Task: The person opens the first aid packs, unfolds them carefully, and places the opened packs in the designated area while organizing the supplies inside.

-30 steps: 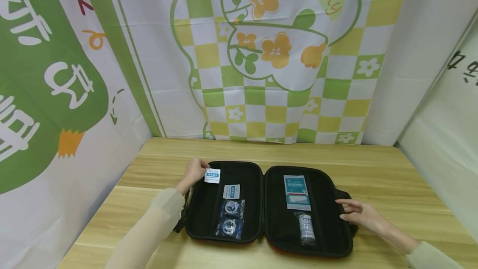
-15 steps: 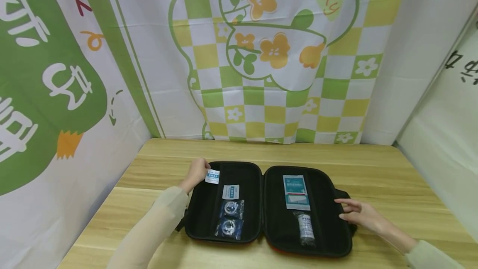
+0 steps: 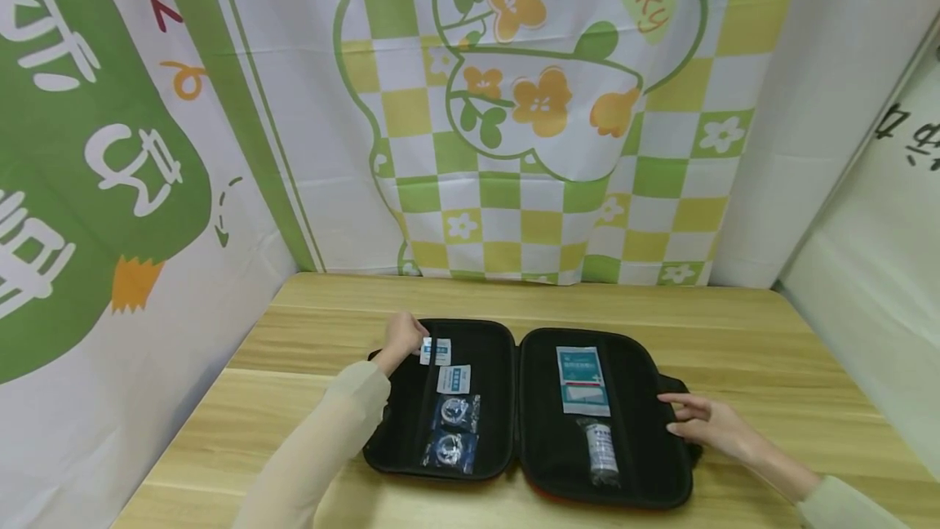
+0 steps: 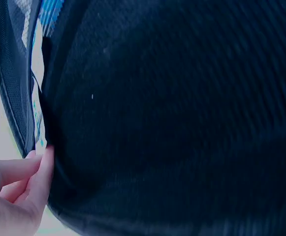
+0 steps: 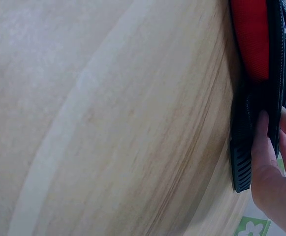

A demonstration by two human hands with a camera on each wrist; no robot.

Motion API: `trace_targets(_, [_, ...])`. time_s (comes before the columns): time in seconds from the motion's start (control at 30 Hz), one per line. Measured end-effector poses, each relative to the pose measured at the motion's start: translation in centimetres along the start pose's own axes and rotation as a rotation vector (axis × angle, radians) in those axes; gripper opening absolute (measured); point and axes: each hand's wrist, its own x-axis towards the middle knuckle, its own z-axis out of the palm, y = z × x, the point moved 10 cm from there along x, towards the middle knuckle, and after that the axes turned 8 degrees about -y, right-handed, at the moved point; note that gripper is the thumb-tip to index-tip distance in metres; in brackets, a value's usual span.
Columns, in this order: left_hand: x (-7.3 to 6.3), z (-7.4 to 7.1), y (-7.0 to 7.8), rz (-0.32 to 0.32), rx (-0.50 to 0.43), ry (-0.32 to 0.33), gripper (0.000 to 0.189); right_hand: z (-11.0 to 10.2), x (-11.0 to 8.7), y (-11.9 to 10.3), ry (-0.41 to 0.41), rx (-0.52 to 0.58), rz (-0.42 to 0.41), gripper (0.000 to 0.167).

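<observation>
A black zip case [image 3: 542,431] lies spread out on the table, red on its outside [image 5: 251,39]. My left hand [image 3: 401,335] pinches a small white-and-blue sachet [image 3: 441,351] at the upper part of the left half. A dark band crosses that sachet; in the left wrist view the sachet [image 4: 38,110] stands edge-on beside a mesh pocket, fingertips at its end. Below it sits a similar sachet [image 3: 454,380], then two blue clear-wrapped packs [image 3: 452,412] with white rings. At the right edge, my right hand [image 3: 708,423] grips the case rim between thumb and fingers.
In the right half lie a teal-and-white packet [image 3: 583,380] and a white wrapped roll [image 3: 602,449]. A ribbed black handle [image 5: 242,167] sticks out beside the right hand. The wooden table [image 3: 764,366] meets printed curtains [image 3: 507,219] at back and sides.
My left hand has moved right with the sachet, from the left half's outer corner to the dark band, beside the other sachet. The right hand has stayed at the rim.
</observation>
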Motion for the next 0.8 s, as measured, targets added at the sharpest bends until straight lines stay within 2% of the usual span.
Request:
trace_targets(0.07, [-1.0, -0.1, 0.7, 0.0, -0.032, -0.006, 0.013, 0.0, 0.0, 0.0, 0.002, -0.005, -0.002, 0.056])
trace_targets(0.17, [-1.1, 0.3, 0.3, -0.033, -0.101, -0.023, 0.013, -0.1, 0.0, 0.0, 0.008, -0.006, -0.001, 0.056])
trace_targets(0.27, [0.4, 1.3, -1.9, -0.118, -0.196, -0.042, 0.013, -0.1, 0.0, 0.1, 0.011, -0.007, 0.005, 0.056])
trace_targets(0.37, [2.6, 2.8, -4.5, -0.167, -0.28, -0.058, 0.012, -0.1, 0.0, 0.0, 0.013, -0.008, 0.001, 0.056])
trace_targets(0.4, [3.9, 3.5, -5.7, -0.132, -0.318, -0.058, 0.011, -0.1, 0.1, 0.0, 0.013, -0.009, -0.001, 0.055])
trace_targets(0.47, [5.0, 4.3, -6.8, -0.127, -0.354, -0.065, 0.01, -0.2, 0.1, 0.0, 0.013, -0.011, -0.008, 0.055])
trace_targets(0.5, [5.2, 4.4, -6.9, -0.118, -0.366, -0.064, 0.01, -0.2, 0.1, 0.0, 0.013, -0.015, -0.011, 0.055])
trace_targets(0.6, [3.8, 3.6, -5.7, -0.118, -0.383, -0.042, 0.009, -0.2, 0.1, 0.1, 0.013, -0.018, -0.01, 0.054])
trace_targets(0.63, [2.3, 2.8, -4.4, -0.156, -0.371, -0.034, 0.011, -0.2, 0.0, 0.1, 0.013, -0.018, -0.01, 0.055])
trace_targets(0.73, [-1.1, 1.0, -1.0, -0.15, -0.378, -0.01, 0.014, -0.2, 0.0, 0.3, 0.015, -0.01, -0.002, 0.055])
trace_targets(0.77, [-1.7, 0.8, -0.5, -0.142, -0.393, -0.009, 0.014, -0.2, 0.0, 0.3, 0.016, -0.007, 0.0, 0.056])
trace_targets(0.8, [-1.6, 0.8, -0.5, -0.131, -0.403, -0.013, 0.014, -0.2, 0.0, 0.3, 0.016, -0.004, 0.003, 0.056])
